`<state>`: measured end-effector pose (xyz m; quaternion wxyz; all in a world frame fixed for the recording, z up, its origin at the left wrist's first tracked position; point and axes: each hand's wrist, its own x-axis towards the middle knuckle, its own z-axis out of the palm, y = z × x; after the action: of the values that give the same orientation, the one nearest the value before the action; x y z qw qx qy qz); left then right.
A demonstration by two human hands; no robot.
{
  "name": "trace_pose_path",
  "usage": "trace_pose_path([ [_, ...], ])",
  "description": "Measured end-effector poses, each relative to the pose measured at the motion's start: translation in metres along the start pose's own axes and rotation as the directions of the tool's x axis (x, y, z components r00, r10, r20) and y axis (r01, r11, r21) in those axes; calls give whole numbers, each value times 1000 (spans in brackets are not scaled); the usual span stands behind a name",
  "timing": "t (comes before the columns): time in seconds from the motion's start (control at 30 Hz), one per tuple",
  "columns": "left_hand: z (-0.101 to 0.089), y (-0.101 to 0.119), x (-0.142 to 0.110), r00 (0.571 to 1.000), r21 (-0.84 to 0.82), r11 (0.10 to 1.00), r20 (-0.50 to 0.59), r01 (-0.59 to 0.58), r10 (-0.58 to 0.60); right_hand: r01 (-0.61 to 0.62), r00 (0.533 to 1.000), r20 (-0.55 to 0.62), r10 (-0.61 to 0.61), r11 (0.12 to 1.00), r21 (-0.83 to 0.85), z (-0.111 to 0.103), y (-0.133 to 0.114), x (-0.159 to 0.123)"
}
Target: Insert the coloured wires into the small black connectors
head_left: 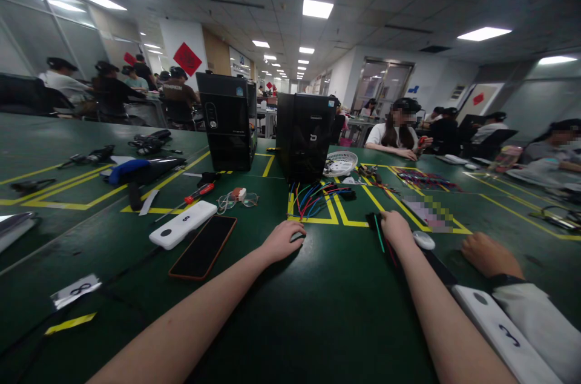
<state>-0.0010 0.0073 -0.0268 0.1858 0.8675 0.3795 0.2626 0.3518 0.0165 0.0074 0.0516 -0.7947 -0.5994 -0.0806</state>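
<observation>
My left hand point(284, 241) rests on the green table point(313, 311), fingers loosely bent, with a gap between thumb and forefinger and nothing visible in it. Just beyond its fingertips lies a fan of red, blue, green and black wires point(315, 197). Farther right, my right hand point(396, 230) is closed on a small bundle of wires point(379, 235), black at the top with green and red strands hanging below. Its fingertips are partly hidden. Behind the loose wires stand a black computer case point(311, 135) and, to its left, another black case point(227, 123).
Left of my arm lie a phone point(204, 248), a white power bank point(182, 225), a red screwdriver point(198, 193) and glasses point(238, 199). A white basket point(341, 163) sits behind. At right, a co-worker's hand point(492, 254) lies near a white mouse point(423, 240) and another power bank point(503, 329).
</observation>
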Motion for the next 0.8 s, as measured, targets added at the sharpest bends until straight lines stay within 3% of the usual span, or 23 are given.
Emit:
trace_pose_path([
  [0.3, -1, 1, 0, 1000, -8, 1000, 5, 5, -5, -53, 999, 12, 53, 998, 34, 0, 4, 1],
  [0.5, 1, 0, 0, 1000, 4, 1000, -9, -19, 19, -66, 992, 107, 61, 997, 39, -3, -1, 2],
  [0.8, 1, -1, 0, 1000, 6, 1000, -6, -4, 4, -104, 982, 160, 96, 994, 38, -8, -12, 0],
])
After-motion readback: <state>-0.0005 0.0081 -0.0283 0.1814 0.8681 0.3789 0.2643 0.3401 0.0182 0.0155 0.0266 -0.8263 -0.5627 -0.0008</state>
